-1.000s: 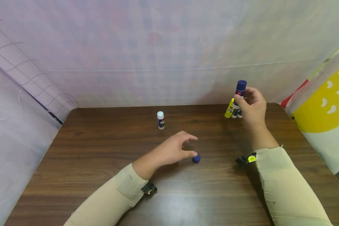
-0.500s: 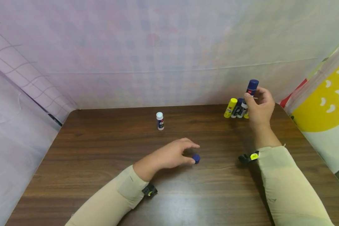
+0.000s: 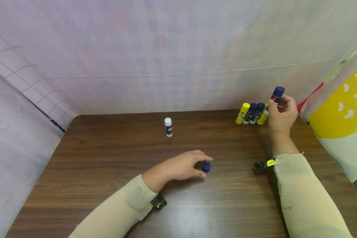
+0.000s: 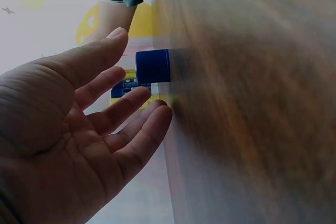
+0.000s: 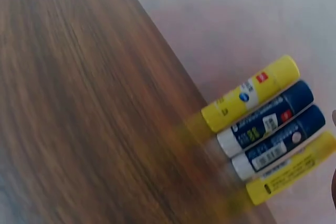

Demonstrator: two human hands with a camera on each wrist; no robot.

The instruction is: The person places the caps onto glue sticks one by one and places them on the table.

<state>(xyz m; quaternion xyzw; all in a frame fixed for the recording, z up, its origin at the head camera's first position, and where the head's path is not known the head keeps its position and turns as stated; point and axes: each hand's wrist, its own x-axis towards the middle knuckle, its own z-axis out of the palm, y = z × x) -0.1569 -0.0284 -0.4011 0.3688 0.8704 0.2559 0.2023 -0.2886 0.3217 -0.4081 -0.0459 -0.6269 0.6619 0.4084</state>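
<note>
My right hand (image 3: 282, 119) holds a blue-capped glue stick (image 3: 277, 94) upright at the table's back right corner, between thumb and fingers. Just left of it stands a row of glue sticks: a yellow one (image 3: 243, 113), two blue ones, one of them a blue glue stick (image 5: 270, 124), and another yellow one (image 5: 289, 169). My left hand (image 3: 184, 166) hovers low over the table with thumb and fingers spread on either side of a small blue cap (image 3: 206, 167). In the left wrist view the cap (image 4: 153, 66) stands beyond the fingertips, not gripped.
A glue stick with a white top (image 3: 168, 127) stands alone near the back middle of the brown wooden table (image 3: 107, 148). A pale patterned cloth (image 3: 154, 66) hangs behind the table. Black wrist cameras sit on both sleeves.
My right hand has moved rightward with the glue stick, uncovering the row beside it. My left hand has sunk slightly toward me, its fingers now on either side of the cap.
</note>
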